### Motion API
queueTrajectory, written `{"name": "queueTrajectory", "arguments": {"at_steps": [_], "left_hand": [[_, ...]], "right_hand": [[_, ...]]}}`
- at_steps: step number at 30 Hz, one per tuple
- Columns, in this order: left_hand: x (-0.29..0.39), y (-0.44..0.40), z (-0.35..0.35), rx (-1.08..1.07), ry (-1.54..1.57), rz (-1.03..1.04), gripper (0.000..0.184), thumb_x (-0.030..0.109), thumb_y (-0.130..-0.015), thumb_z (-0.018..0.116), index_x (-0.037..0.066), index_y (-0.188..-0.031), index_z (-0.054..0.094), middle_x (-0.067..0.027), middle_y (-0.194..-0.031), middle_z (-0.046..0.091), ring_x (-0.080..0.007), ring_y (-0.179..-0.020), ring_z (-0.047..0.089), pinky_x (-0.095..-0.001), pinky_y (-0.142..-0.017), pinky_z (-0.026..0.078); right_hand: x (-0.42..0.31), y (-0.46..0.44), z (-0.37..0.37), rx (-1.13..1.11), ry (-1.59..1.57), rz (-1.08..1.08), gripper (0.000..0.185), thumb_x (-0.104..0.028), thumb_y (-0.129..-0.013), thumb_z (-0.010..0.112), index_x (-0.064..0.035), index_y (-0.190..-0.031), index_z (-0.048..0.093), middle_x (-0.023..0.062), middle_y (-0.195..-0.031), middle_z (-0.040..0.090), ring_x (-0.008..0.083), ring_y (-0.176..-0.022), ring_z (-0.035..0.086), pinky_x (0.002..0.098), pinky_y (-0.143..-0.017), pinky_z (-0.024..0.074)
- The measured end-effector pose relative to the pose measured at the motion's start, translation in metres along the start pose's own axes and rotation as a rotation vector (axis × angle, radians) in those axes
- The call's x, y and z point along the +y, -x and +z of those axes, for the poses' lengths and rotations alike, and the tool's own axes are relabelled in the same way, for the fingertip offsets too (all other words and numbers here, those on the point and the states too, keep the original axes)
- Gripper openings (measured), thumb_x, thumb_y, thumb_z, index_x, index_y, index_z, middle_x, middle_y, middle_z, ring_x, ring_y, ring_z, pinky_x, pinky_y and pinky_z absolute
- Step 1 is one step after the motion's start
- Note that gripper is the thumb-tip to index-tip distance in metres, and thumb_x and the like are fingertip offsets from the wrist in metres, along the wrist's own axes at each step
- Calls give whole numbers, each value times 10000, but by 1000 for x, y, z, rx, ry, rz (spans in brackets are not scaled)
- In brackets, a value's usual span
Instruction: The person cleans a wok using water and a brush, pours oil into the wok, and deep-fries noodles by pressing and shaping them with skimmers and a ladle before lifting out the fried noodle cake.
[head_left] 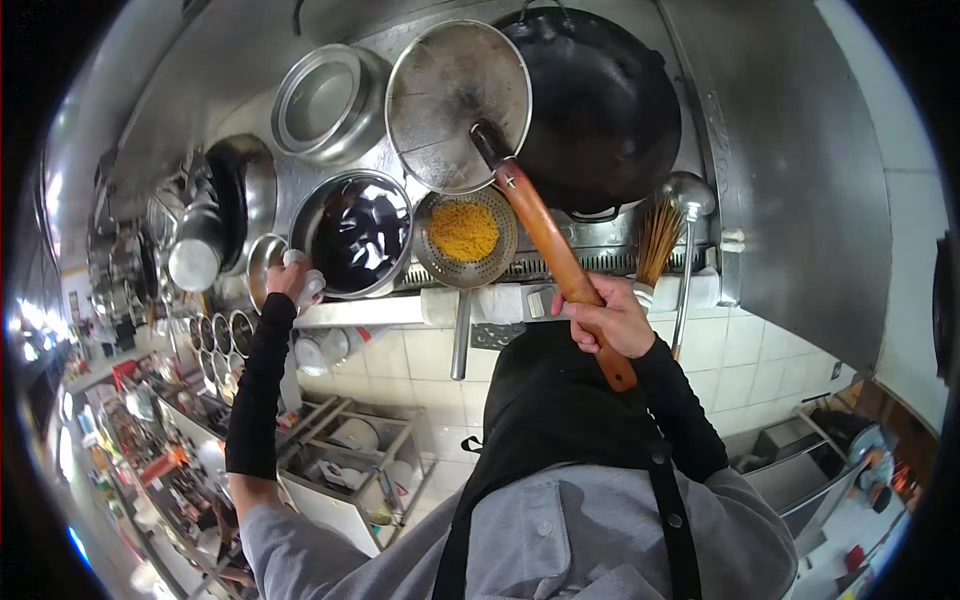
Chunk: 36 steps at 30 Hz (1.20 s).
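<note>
Handle (548, 238) sits wrapped in the right grip (610, 316); left grip (290, 279) pinches something white (313, 289) by the pot (400, 275). Holding seems the step in hand; any next move calls for steadiness.

Long-handled pan (440, 80): metal, dull, stained and scratched; handle (555, 255) of smooth wood with a soft sheen. Folded cloth (311, 288): fabric, soft, matt. Pot (405, 262): smooth metal, moderately shiny; dark liquid (365, 225) inside, highly glossy. Perforated strainer (507, 225): metal, satin, pierced with small holes; yellow crumbs (463, 232) in it, grainy and rough. Wok (600, 110): dark metal, mostly matt, faint glossy patches. Splint brush (658, 238): bamboo-like wood, rough, matt. Ladle (690, 190): polished metal, reflective. Side panel (780, 150): sheet metal, brushed look. Tiles (435, 350): smooth, glazed, glossy. Apron (545, 390): cloth, matt. Shirt (520, 520): woven cloth, matt, creased
</note>
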<state>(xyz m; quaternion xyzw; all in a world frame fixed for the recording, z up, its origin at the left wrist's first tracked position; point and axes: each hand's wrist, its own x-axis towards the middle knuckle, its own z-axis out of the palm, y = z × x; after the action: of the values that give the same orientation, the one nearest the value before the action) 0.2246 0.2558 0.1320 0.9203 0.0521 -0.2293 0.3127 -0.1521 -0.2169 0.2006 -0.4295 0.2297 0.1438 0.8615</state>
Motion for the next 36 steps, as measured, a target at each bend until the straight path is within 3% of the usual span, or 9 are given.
{"name": "queueTrajectory", "arguments": {"at_steps": [6, 9, 12, 16, 20, 23, 28, 32, 36], "left_hand": [[130, 14, -9, -15, 17, -20, 239, 179, -792, 668, -58, -762, 673, -162, -689, 665, -285, -522, 669, -401, -419, 540], [177, 0, -10, -153, -54, 51, 192, 144, -820, 625, -33, -782, 689, -147, -691, 664, -287, -506, 661, -405, -394, 529], [157, -99, -23, -135, -1176, 1011, 211, 248, -860, 597, 90, -884, 736, -159, -754, 700, -272, -663, 712, -369, -632, 588], [245, -67, 16, -234, -1231, 668, 254, 324, -873, 566, 207, -1031, 727, -145, -894, 716, -295, -851, 719, -375, -802, 571], [309, -55, 50, -195, -1690, 733, 264, 334, -903, 522, 279, -1077, 714, -132, -1012, 717, -331, -980, 695, -451, -862, 553], [330, -66, 63, -219, -1901, 830, 297, 358, -918, 517, 252, -1110, 718, -158, -1076, 706, -334, -1050, 676, -455, -893, 543], [365, -57, 83, -117, -1466, 353, 324, 387, -926, 516, 259, -1138, 724, -182, -1115, 692, -369, -1102, 652, -460, -941, 524], [375, -60, 90, -215, -1849, 644, 318, 380, -916, 530, 278, -1149, 721, -173, -1137, 688, -376, -1110, 646, -462, -960, 519], [397, -32, 98, -209, -1647, 472, 297, 380, -901, 568, 276, -1128, 729, -168, -1182, 671, -370, -1106, 645, -456, -964, 518]], "right_hand": [[6, 16, -36, 94, -115, -109, 85, -39, -918, 584, 24, -976, 582, 45, -646, 538, 99, -460, 471, 266, -435, 397], [13, 21, -48, 140, -199, -166, 199, -17, -913, 571, 20, -1109, 567, 85, -868, 600, 107, -494, 493, 270, -436, 404], [22, 23, -57, 92, -272, -178, 284, 5, -903, 558, 11, -1186, 547, 101, -967, 606, 113, -510, 506, 273, -438, 412], [25, 25, -59, 100, -304, -186, 196, -1, -897, 565, 31, -1090, 561, 101, -872, 598, 112, -495, 496, 274, -437, 408], [41, 23, -72, 49, -306, -157, 427, 29, -897, 549, 14, -1320, 496, 113, -980, 598, 111, -504, 481, 267, -439, 398], [45, 24, -79, 33, -291, -136, 288, 18, -903, 559, 20, -1190, 526, 99, -925, 596, 109, -507, 478, 263, -441, 393], [38, 29, -74, 72, -346, -159, 163, -2, -909, 572, 20, -1068, 548, 67, -783, 561, 103, -496, 478, 261, -442, 395], [42, 29, -81, 31, -363, -158, 181, -17, -912, 584, 24, -1083, 539, 83, -885, 609, 106, -511, 501, 261, -446, 411], [44, 29, -74, 55, -388, -171, 186, -1, -902, 583, 32, -1080, 537, 99, -907, 622, 120, -516, 511, 269, -452, 427]]}}
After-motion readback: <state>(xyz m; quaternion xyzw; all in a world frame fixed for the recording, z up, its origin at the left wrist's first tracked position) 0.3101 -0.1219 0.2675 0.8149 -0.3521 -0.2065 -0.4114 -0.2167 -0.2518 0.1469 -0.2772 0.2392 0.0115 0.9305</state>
